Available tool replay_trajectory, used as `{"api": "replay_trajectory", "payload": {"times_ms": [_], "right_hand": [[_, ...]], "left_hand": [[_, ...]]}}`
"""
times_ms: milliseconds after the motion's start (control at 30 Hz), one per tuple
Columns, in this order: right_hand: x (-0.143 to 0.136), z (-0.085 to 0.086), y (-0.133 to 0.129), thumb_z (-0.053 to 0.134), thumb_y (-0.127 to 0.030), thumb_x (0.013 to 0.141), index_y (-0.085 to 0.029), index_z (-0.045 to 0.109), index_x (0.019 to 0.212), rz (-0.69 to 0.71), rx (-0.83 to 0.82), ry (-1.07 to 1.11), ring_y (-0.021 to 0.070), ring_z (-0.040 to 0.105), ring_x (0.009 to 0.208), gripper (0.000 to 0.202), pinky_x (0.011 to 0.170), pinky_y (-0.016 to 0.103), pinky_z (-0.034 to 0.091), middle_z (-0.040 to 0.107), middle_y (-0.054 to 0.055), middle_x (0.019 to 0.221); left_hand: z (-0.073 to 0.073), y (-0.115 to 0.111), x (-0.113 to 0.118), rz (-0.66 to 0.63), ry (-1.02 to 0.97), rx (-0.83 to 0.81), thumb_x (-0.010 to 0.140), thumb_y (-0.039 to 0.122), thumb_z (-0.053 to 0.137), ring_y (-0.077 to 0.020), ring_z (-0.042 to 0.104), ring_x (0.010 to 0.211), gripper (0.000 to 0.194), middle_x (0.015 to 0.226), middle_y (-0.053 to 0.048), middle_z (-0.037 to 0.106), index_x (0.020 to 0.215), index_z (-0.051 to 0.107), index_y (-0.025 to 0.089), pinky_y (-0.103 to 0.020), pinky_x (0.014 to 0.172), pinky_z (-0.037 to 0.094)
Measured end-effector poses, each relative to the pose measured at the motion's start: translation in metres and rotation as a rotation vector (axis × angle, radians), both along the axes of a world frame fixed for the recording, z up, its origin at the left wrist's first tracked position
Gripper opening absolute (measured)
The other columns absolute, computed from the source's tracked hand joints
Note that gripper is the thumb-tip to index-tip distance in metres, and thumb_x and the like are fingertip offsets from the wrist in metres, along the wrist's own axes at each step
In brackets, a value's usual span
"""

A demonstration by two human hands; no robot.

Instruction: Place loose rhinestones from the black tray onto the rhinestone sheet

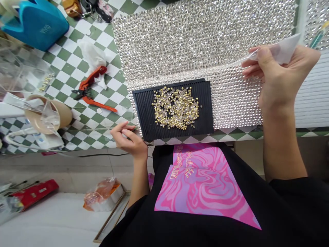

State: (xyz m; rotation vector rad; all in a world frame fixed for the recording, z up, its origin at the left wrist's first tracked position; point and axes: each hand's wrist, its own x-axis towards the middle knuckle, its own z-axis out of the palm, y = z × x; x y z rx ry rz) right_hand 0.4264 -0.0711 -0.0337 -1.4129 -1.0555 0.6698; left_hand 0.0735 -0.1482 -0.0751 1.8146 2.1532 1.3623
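My right hand (pixel 279 77) pinches a thin translucent sheet of film (pixel 285 49) between thumb and fingers, above the right part of a wide rhinestone sheet (pixel 205 41). A narrow strip of the film runs left from my fingertips. At the table's front edge rests my left hand (pixel 130 139), fingers loosely bent and apart, with nothing in it. Just right of it, a black ridged tray (pixel 203 120) lies over the rhinestone sheet. Loose gold-backed rhinestones (pixel 177 108) are heaped in the middle of that tray.
Orange-handled pruning shears (pixel 88 91) lie left on the checkered tablecloth (pixel 69 65), below a crumpled white tissue (pixel 92 55). A beige cup (pixel 63 113) holds plastic scraps. A blue holder (pixel 42 25) stands at the back left. A teal pen-like tool (pixel 317 37) is at the far right.
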Motion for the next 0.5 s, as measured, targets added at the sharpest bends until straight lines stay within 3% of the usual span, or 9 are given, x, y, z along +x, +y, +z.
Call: {"api": "replay_trajectory", "payload": {"times_ms": [500], "right_hand": [[0.0084,-0.0032,-0.0018,0.069,-0.019,0.086,-0.012,0.073,0.081,-0.021,0.062,-0.008,0.0094,0.066,0.057,0.010,0.049,0.022,0.052,0.070,0.000,0.069]], "left_hand": [[0.0001,0.0006,0.0009,0.023,0.011,-0.010,0.095,0.020,0.037,-0.0118,0.056,0.066,0.024,0.073,0.001,0.056,0.095,0.060,0.013,-0.030,0.075,0.045]]}}
